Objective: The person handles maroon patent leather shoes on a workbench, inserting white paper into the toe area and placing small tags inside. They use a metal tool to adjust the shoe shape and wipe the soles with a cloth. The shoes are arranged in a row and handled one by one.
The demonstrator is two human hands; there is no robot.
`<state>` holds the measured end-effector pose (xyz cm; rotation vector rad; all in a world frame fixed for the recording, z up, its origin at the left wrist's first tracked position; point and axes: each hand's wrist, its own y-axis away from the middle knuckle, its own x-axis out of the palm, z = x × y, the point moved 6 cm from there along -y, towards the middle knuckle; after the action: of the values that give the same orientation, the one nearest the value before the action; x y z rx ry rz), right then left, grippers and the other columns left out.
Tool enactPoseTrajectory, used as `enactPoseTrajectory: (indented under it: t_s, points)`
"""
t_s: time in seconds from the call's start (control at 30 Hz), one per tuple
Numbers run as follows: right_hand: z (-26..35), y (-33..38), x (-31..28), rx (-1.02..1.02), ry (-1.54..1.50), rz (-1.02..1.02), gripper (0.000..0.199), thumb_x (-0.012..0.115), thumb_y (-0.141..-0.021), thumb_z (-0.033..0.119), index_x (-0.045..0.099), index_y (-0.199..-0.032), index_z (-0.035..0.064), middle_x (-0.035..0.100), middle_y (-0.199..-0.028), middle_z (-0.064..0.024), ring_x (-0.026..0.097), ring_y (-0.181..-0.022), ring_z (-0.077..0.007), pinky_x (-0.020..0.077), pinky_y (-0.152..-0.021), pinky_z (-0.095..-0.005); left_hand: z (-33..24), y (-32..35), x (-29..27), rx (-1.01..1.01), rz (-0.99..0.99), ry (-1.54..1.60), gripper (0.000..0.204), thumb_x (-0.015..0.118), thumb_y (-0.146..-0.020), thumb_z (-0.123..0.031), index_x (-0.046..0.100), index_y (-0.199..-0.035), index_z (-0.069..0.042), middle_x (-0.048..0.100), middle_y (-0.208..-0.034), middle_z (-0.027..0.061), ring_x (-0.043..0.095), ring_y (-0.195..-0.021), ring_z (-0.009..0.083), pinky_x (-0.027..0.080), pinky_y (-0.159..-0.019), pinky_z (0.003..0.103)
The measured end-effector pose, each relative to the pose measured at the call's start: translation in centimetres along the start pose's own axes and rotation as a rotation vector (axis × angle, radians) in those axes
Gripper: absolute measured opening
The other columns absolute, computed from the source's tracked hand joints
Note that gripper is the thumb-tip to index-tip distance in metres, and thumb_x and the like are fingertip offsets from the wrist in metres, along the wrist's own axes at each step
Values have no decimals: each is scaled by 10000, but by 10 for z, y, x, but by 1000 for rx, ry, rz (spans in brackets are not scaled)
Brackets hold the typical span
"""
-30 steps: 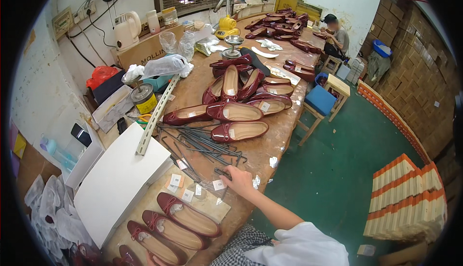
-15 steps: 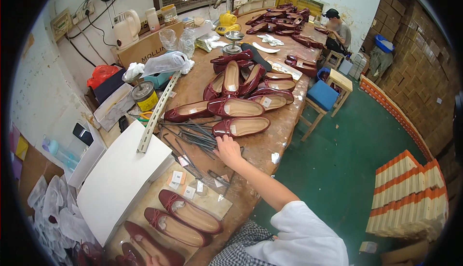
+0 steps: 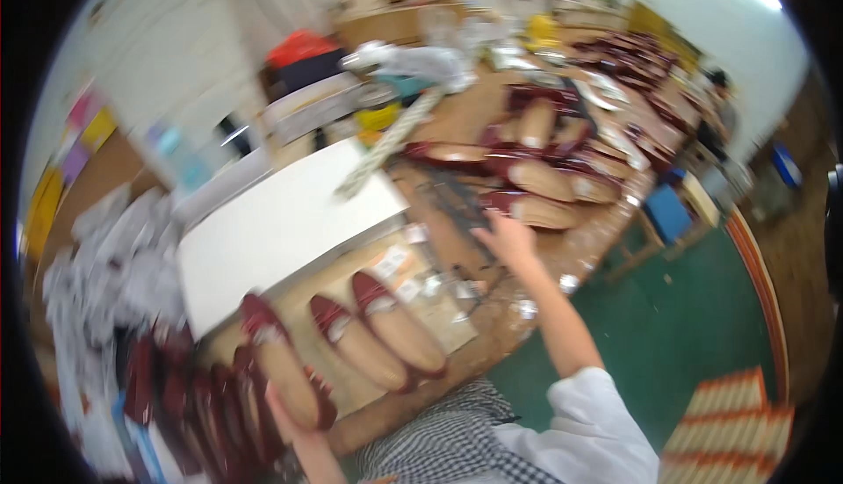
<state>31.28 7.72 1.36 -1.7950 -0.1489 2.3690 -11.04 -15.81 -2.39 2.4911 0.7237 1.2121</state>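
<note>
In my left hand (image 3: 297, 424) is a burgundy ballet flat (image 3: 288, 370), toe pointing away. The thumb lies along its left side and fingertips show at its right. A pair of matching flats (image 3: 386, 335) with bows lies just right of it on a pale board (image 3: 439, 313). My right hand (image 3: 511, 242) reaches over the table, blurred, with thumb and fingers apart. It is beside the toe of another burgundy flat (image 3: 540, 210) and a bunch of thin dark strips (image 3: 452, 196). Whether it touches either one cannot be made out.
More burgundy shoes (image 3: 202, 396) stand in a row at lower left, by crumpled grey-white bags (image 3: 132, 264). A white box (image 3: 281, 234) carries one end of a slotted metal bar (image 3: 386, 146). Shoes are piled farther along the table (image 3: 562, 251). A person (image 3: 722, 111) sits at the far end.
My view has swung left and blurred. The left hand has come farther into view, and the flat in it has risen off the board. My right hand stays by the strips and the shoe toe.
</note>
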Motion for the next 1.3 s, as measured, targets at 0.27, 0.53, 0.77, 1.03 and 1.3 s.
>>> enactPoseTrajectory:
  t_s: [0.27, 0.53, 0.77, 1.03, 1.3]
  points:
    - [49, 58, -40, -141, -312, -79, 276, 586, -882, 169, 626, -1125, 45, 668, -767, -154, 643, -670, -251, 493, -629, -353, -6, -1, 6, 202, -59, -83, 697, 298, -959, -580, 407, -1377, -33, 543, -1289, 137, 561, -1124, 267, 451, -954, 398]
    - [239, 172, -39, -394, -879, 897, 412, 620, -888, 112, 524, -1282, 42, 513, -525, 16, 456, -459, -56, 366, -456, -233, -6, 0, 14, 379, -139, -281, 548, 287, -1018, -411, 393, -1368, -3, 486, -1343, 130, 465, -1231, 228, 348, -1051, 357]
    - [269, 169, -22, -431, -991, 908, 400, 554, -940, 103, 503, -1325, 9, 493, -522, 15, 435, -447, -52, 345, -439, -234, 1, -7, -4, 468, -23, -397, 561, 233, -1023, -434, 424, -1342, -13, 531, -1291, 130, 526, -1163, 234, 396, -1009, 363]
    - [280, 172, -27, -504, -1057, 530, 295, 552, -939, 93, 597, -1211, -11, 448, -550, 26, 392, -473, -49, 314, -431, -235, 2, 5, 7, 512, 5, -472, 549, 283, -1011, -383, 353, -1395, 3, 488, -1323, 158, 490, -1203, 248, 376, -1030, 358]
    - [294, 196, -11, -688, -727, 160, 313, 587, -893, 204, 611, -1131, 3, 599, -606, -135, 597, -514, -295, 465, -489, -410, 27, 8, -13, 441, -53, -596, 766, 187, -959, -648, 440, -1357, -44, 522, -1308, 91, 490, -1205, 214, 380, -1023, 349]
